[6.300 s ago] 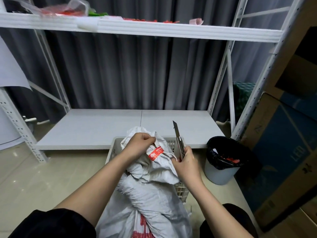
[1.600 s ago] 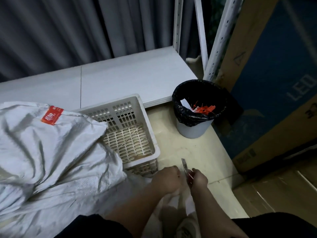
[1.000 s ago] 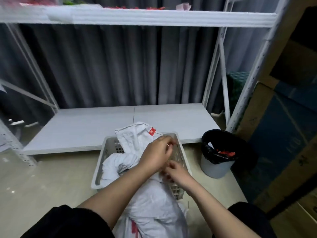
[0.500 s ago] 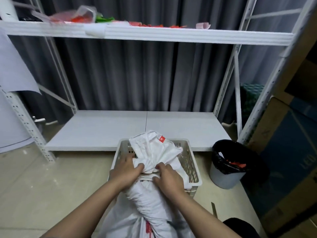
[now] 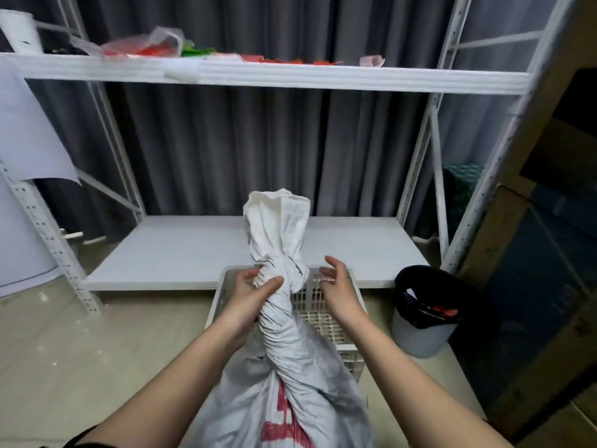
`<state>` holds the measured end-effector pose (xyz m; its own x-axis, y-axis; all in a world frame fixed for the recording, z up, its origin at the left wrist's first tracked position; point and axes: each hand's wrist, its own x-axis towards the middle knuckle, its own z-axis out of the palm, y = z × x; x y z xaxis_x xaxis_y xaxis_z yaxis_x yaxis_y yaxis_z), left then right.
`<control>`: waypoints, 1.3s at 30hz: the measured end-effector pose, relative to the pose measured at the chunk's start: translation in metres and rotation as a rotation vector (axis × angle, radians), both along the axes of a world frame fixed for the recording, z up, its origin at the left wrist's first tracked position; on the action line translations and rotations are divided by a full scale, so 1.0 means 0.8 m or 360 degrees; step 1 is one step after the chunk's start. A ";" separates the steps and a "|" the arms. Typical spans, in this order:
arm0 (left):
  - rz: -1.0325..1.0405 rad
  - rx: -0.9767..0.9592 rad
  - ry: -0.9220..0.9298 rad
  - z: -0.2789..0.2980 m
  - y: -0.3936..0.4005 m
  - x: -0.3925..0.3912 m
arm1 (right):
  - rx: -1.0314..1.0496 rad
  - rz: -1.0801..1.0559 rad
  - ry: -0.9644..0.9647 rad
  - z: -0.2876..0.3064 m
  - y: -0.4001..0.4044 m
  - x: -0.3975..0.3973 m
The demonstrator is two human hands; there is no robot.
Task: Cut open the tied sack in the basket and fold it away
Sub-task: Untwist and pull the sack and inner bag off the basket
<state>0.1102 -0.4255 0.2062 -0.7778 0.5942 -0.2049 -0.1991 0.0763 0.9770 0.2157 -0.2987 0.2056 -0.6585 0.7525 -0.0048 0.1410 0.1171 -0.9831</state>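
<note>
Before the grey curtain [image 5: 226,150], you've raised the sack [image 5: 277,240] upright; your left hand [image 5: 250,294] pinches its neck, your right hand [image 5: 336,287] has let go, fingers spread.

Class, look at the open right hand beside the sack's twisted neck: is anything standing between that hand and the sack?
Nothing visible does. The right hand hovers open just right of the sack, with only a bare gap between them and the basket behind. The left hand already grips the neck from the other side.
</note>
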 end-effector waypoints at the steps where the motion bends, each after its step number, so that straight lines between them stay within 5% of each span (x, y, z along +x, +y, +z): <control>1: 0.0165 -0.0039 0.0132 0.003 0.008 0.002 | 0.0136 -0.0144 0.0035 0.002 -0.005 0.008; 6: 0.0221 -0.0333 0.0424 0.025 0.051 0.017 | 0.0593 0.0403 -0.0196 -0.009 -0.062 0.014; 10: -0.0331 -0.0241 0.0627 0.042 0.056 0.030 | 0.0669 0.0097 -0.0367 -0.029 -0.067 -0.005; 14: -0.0510 -0.0072 0.1053 0.042 0.030 0.032 | -0.0168 -0.0008 -0.0008 -0.036 -0.045 -0.016; 18: -0.0048 -0.0081 0.1419 0.026 0.002 0.025 | -0.0891 -0.0120 0.0022 -0.056 -0.024 -0.010; 21: -0.0050 -0.0331 0.1075 -0.005 -0.011 0.017 | -0.1247 0.0061 0.0056 -0.053 -0.019 0.003; 23: -0.0524 -0.0481 0.0566 -0.029 -0.023 0.010 | -0.1313 0.0189 0.0071 -0.053 -0.014 0.004; 26: -0.1085 -0.0482 0.0173 -0.047 -0.036 0.012 | -0.1221 0.0357 -0.0035 -0.045 -0.016 0.002; 30: -0.1012 -0.0424 0.0276 -0.059 -0.024 0.023 | -0.0444 0.0101 -0.0401 -0.044 -0.014 -0.005; 33: -0.0620 -0.0507 0.0534 -0.068 -0.011 0.020 | -0.0048 -0.0250 -0.0328 -0.048 -0.017 0.007; 37: -0.0182 -0.1398 0.1325 -0.052 0.009 0.037 | 0.0403 0.0141 -0.0384 -0.047 -0.041 0.004; 39: -0.0274 -0.1422 0.1415 -0.048 0.018 0.046 | 0.0463 0.0210 -0.0575 -0.046 -0.042 -0.002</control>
